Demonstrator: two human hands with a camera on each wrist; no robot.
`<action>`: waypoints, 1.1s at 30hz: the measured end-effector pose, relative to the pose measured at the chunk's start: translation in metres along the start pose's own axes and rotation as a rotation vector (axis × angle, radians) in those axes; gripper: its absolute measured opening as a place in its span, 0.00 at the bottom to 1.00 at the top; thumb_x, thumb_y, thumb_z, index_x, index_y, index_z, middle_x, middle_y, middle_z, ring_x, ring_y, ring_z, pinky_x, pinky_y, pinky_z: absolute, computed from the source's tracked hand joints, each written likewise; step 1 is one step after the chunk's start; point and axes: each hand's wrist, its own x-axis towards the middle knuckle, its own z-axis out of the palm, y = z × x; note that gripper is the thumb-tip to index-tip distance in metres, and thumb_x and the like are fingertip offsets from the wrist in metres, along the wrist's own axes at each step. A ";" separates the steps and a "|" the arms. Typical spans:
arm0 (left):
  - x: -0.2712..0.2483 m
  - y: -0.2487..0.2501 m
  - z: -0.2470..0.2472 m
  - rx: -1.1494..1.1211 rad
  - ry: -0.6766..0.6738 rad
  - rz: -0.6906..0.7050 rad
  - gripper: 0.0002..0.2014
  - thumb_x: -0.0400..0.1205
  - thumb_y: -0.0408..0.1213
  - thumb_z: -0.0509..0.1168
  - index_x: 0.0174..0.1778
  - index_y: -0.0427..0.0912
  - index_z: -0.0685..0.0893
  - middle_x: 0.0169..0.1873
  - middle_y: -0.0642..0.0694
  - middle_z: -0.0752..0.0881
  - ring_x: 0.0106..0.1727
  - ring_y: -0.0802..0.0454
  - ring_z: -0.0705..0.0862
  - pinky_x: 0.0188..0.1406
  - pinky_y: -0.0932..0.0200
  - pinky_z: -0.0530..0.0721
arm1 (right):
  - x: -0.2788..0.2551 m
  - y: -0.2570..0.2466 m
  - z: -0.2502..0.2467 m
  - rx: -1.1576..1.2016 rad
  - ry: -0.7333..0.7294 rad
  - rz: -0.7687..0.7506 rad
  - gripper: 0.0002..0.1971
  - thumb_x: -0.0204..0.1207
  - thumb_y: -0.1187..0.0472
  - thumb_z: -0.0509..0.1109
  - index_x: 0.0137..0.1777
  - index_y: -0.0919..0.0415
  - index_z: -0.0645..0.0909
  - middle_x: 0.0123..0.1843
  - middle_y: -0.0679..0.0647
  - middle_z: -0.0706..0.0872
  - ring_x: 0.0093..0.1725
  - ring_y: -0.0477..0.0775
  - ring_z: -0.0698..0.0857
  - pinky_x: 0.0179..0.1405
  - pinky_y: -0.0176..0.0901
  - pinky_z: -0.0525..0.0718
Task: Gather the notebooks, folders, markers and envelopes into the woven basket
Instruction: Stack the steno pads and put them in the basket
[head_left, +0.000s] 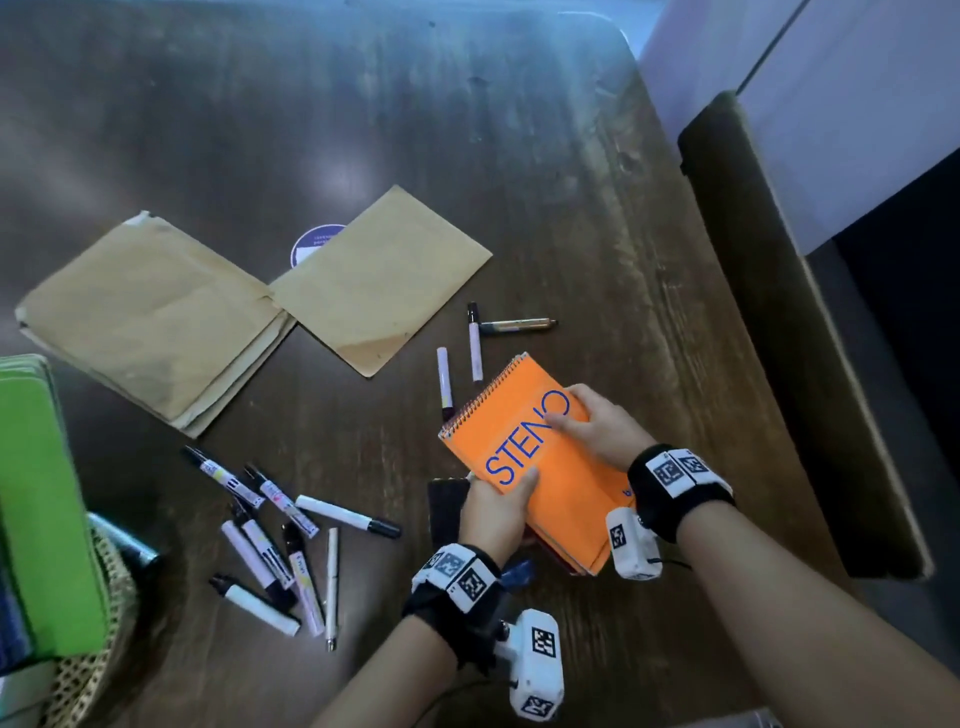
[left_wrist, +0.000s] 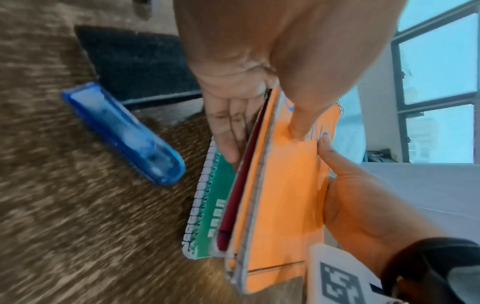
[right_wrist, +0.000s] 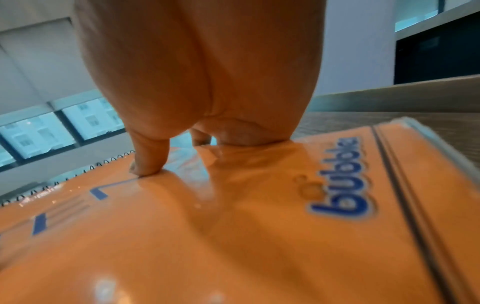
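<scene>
Both hands (head_left: 498, 509) grip notebooks (head_left: 540, 457); woven basket (head_left: 104, 597) holds folders (head_left: 36, 509).

dim room, cool daylight from windows

head view is dark with pale glare on the far table (head_left: 332, 171) and bowed edges; left wrist view smears the table into streaks; right wrist view is soft up close, the orange notebook (right_wrist: 233, 236) glossy with window reflections.

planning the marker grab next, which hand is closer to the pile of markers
Left. The left hand holds the near-left edge of the orange STENO notebook, just right of the pile of markers; the right hand holds the notebook's far side.
</scene>
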 end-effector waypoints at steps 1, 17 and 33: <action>-0.002 0.000 0.004 -0.027 -0.003 -0.055 0.36 0.60 0.72 0.75 0.58 0.55 0.83 0.49 0.53 0.91 0.51 0.45 0.90 0.43 0.38 0.91 | 0.005 0.009 0.003 -0.028 -0.025 0.016 0.18 0.78 0.42 0.73 0.63 0.47 0.79 0.54 0.48 0.90 0.51 0.48 0.89 0.57 0.51 0.88; -0.002 0.000 0.016 0.137 0.289 -0.266 0.27 0.73 0.56 0.76 0.58 0.38 0.83 0.51 0.46 0.89 0.55 0.43 0.87 0.51 0.53 0.81 | 0.018 0.025 0.040 -0.370 0.032 0.102 0.35 0.77 0.43 0.73 0.78 0.58 0.66 0.75 0.60 0.73 0.75 0.62 0.72 0.73 0.59 0.76; -0.029 0.079 -0.039 0.061 -0.114 0.305 0.18 0.76 0.47 0.78 0.61 0.56 0.85 0.54 0.53 0.92 0.55 0.52 0.91 0.58 0.43 0.86 | -0.012 0.008 -0.017 0.484 -0.059 -0.056 0.32 0.73 0.53 0.81 0.71 0.45 0.66 0.63 0.46 0.84 0.60 0.42 0.84 0.53 0.41 0.82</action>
